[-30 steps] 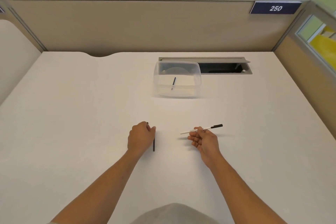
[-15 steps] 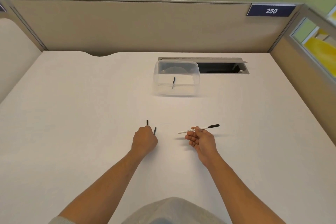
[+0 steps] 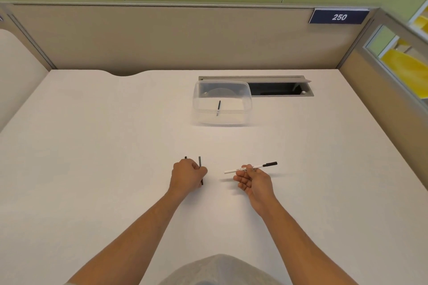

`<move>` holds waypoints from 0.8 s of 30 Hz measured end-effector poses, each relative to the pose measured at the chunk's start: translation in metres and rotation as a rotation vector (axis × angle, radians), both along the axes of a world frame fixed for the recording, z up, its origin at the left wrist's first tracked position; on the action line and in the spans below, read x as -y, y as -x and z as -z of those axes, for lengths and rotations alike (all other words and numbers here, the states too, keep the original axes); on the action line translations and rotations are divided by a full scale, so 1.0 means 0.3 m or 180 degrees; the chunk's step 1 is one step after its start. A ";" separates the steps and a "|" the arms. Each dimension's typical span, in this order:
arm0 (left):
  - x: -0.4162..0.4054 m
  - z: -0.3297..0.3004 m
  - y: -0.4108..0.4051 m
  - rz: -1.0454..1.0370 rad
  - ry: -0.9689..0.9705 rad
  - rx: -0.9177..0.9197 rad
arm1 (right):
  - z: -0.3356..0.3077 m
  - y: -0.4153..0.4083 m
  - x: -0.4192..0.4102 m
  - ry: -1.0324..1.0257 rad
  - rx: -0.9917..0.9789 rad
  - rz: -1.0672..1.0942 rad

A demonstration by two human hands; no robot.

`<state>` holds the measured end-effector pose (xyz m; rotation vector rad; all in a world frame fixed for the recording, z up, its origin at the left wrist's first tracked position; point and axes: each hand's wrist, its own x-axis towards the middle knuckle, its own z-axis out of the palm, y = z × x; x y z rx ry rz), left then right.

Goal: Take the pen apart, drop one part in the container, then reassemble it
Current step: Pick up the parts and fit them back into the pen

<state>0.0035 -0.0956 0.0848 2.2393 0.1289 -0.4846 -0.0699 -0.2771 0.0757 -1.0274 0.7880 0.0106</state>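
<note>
Head view: the left hand (image 3: 188,174) is fisted around thin black pen parts (image 3: 200,170) on the tabletop (image 3: 92,146). The right hand (image 3: 254,180) pinches the white pen barrel (image 3: 238,169). Another black part (image 3: 218,108) lies in the far clear container (image 3: 201,109), bare tabletop between.

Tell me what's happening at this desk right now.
A person is working on a pen taken apart. The right hand holds the white pen body just above the desk. The left hand is closed around thin black parts. Another thin dark piece sits in the clear container farther back.
</note>
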 end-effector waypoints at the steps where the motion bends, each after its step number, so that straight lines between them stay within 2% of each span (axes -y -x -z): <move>1: 0.005 -0.007 0.001 -0.0122 0.0179 -0.0041 | 0.000 0.000 -0.003 -0.0010 0.0006 -0.0006; 6: 0.012 -0.028 0.002 -0.0738 0.1038 -0.0259 | -0.006 -0.005 -0.010 -0.0104 0.0059 0.0006; 24: 0.065 -0.054 0.043 -0.1174 0.1905 -0.0274 | -0.029 0.006 -0.046 -0.0244 0.0198 -0.0026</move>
